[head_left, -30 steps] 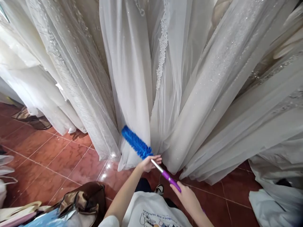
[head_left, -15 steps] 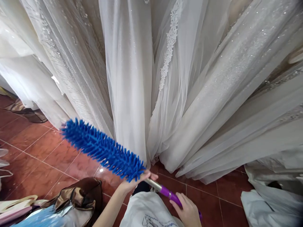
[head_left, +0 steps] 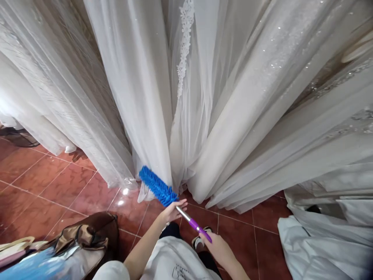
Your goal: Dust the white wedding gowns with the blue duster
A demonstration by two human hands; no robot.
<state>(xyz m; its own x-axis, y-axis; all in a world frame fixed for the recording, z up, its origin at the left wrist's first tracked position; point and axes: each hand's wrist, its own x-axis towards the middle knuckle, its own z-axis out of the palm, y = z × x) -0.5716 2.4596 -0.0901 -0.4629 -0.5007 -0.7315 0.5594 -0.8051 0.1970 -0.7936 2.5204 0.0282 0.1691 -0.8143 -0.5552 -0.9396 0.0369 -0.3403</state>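
A blue duster (head_left: 157, 186) with a shaggy chenille head and a metal and purple handle points away from me, up and to the left. My right hand (head_left: 214, 243) is closed round the purple grip. At the base of the blue head, my left hand (head_left: 174, 210) holds the duster near the metal shaft, its fingers partly stretched past it. The duster's head is in front of the lower part of a long white gown (head_left: 140, 97); whether it touches the cloth I cannot tell. Beside it hangs a sheer gown with a lace strip (head_left: 185, 42).
More white gowns hang left and right, some with sparkling beads (head_left: 329, 87). Their hems reach the red tiled floor (head_left: 78, 194). A brown bag or cushion (head_left: 107, 227) sits at lower left beside blue tulle (head_left: 37, 266). Pale fabric (head_left: 303, 245) is piled at lower right.
The duster's head has swung away from me and rightward, from over the floor tiles to the gown hems. Both hands still hold it. The view has shifted slightly.
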